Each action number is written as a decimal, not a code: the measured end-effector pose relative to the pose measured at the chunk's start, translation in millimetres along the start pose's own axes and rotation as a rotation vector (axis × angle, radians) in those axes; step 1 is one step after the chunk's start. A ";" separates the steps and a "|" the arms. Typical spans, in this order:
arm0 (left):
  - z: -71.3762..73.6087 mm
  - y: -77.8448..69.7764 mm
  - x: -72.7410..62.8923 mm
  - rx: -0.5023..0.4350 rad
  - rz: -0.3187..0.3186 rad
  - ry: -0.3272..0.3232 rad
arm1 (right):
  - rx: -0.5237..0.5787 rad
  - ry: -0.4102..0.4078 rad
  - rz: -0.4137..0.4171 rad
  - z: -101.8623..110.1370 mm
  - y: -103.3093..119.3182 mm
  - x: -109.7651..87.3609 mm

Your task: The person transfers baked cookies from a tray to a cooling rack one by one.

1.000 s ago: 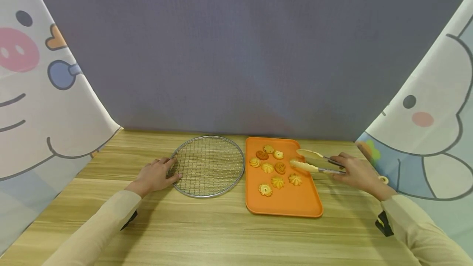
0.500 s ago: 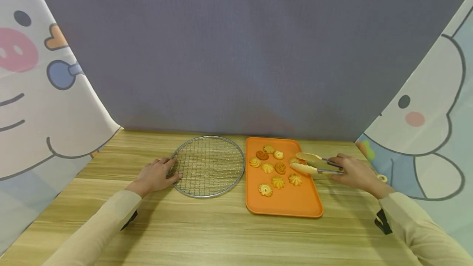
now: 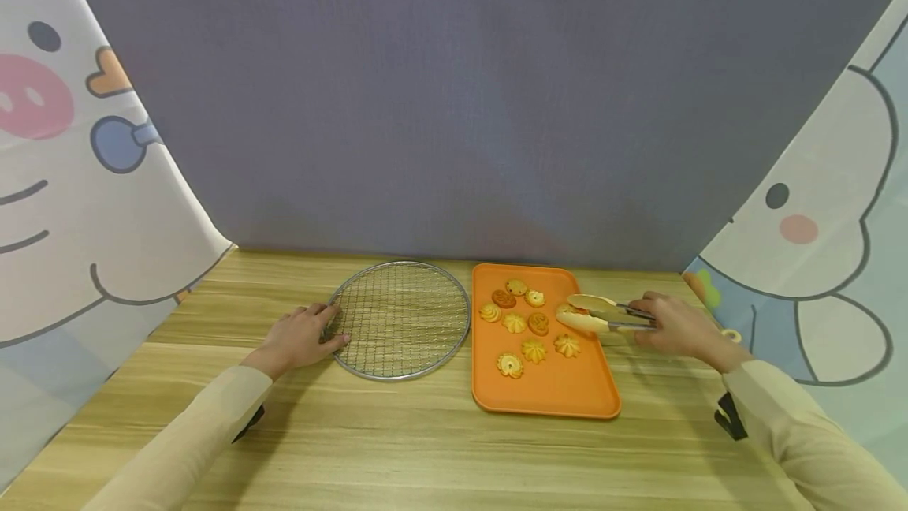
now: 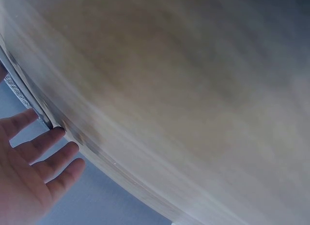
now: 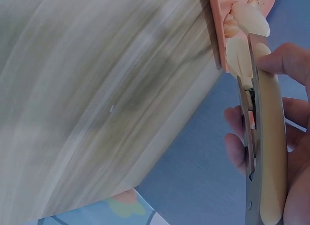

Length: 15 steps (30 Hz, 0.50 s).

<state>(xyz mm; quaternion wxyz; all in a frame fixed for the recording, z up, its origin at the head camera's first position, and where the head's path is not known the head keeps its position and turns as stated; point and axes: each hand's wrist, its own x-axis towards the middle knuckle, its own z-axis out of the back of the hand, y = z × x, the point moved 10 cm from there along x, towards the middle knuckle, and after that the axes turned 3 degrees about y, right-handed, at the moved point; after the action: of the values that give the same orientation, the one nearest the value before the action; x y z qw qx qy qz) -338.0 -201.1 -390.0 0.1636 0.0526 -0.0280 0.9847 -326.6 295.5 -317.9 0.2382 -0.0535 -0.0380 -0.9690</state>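
My left hand (image 3: 301, 335) rests at the left rim of a round wire mesh rack (image 3: 404, 322), its fingertips right at the metal edge. The left wrist view shows its fingers (image 4: 60, 174) relaxed and spread beside the rim. In my right hand (image 3: 677, 327) I grip a pair of tongs (image 3: 610, 326) with metal arms and cream tips. Those tips reach over the right side of an orange tray (image 3: 546, 397), one on either side of a cookie (image 3: 566, 309). In the right wrist view the thumb (image 5: 281, 60) presses the cream handle (image 5: 271, 152) of the tongs.
Several other cookies, some swirled (image 3: 489, 312) and some star-shaped (image 3: 534, 351), lie on the tray, which stands just right of the rack. Both sit on a wooden table (image 3: 383, 448). A grey backdrop (image 3: 454, 101) rises behind, with cartoon-printed cloth (image 3: 816, 274) at the sides.
The tongs have dipped slightly and drawn closer around the cookie at the tray's right side. My right hand has shifted a little left. My left hand and the rack have stayed put.
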 end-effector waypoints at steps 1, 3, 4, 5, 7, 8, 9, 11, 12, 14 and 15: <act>0.2 -0.3 0.0 0.001 -0.001 0.001 | 0.003 0.005 -0.002 0.0 0.0 0.6; 0.4 -1.0 0.0 0.005 -0.002 0.001 | 0.007 0.014 -0.002 0.3 0.8 1.7; 0.5 -1.2 0.1 0.007 -0.003 0.001 | 0.007 0.018 -0.002 0.3 1.1 2.3; 0.5 -1.3 0.0 0.008 -0.003 0.000 | 0.007 0.019 0.000 0.7 1.5 2.6; 0.5 -1.3 -0.2 0.010 -0.004 -0.002 | 0.005 0.019 0.007 1.7 2.8 3.3; 0.4 -1.3 -0.2 0.012 -0.005 -0.003 | 0.003 0.019 0.012 2.0 3.4 3.6; 0.4 -1.4 -0.3 0.013 -0.005 -0.004 | -0.001 0.019 0.016 2.3 3.8 3.7; 0.3 -1.2 -0.6 0.012 -0.004 -0.004 | -0.007 0.019 0.016 2.5 4.0 3.9; 0.3 -1.2 -0.7 0.012 -0.004 -0.004 | -0.011 0.021 0.016 2.2 4.0 3.9; 0.3 -1.5 -0.7 0.012 -0.005 -0.004 | -0.017 0.024 0.016 1.8 3.8 4.0; 0.5 -1.5 -0.8 0.012 -0.005 -0.005 | -0.020 0.024 0.016 1.6 3.6 4.0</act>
<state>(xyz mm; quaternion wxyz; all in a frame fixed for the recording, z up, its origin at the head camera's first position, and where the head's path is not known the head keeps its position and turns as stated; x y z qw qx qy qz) -336.7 -200.0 -389.5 0.1655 0.0561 -0.0223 0.9844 -328.3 290.6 -315.6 0.2458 -0.0447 -0.0249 -0.9680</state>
